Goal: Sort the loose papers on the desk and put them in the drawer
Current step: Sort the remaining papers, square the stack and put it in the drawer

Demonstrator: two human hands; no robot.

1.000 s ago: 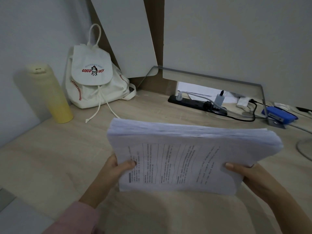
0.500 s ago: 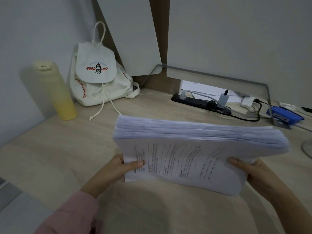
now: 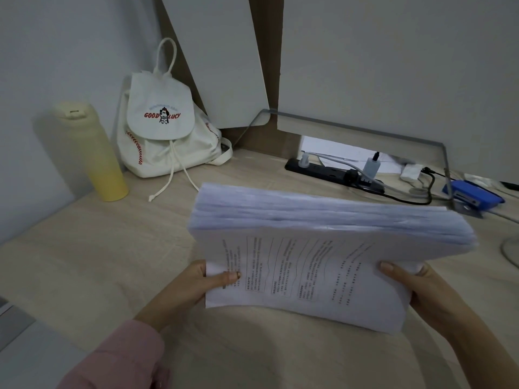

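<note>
- A thick stack of papers (image 3: 323, 248) stands on edge on the desk (image 3: 84, 262), printed face toward the camera.
- The left hand (image 3: 193, 287) grips its left side, the right hand (image 3: 421, 293) its right.
- Far left: a yellow bottle (image 3: 90, 150) beside a white drawstring backpack (image 3: 165, 127).
- Far right: a black power strip (image 3: 334, 175) and a blue stapler (image 3: 471, 193).

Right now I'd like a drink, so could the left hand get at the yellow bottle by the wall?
Probably not yet: the left hand is gripping the paper stack with the right hand. The desk toward the yellow bottle looks unobstructed.
</note>
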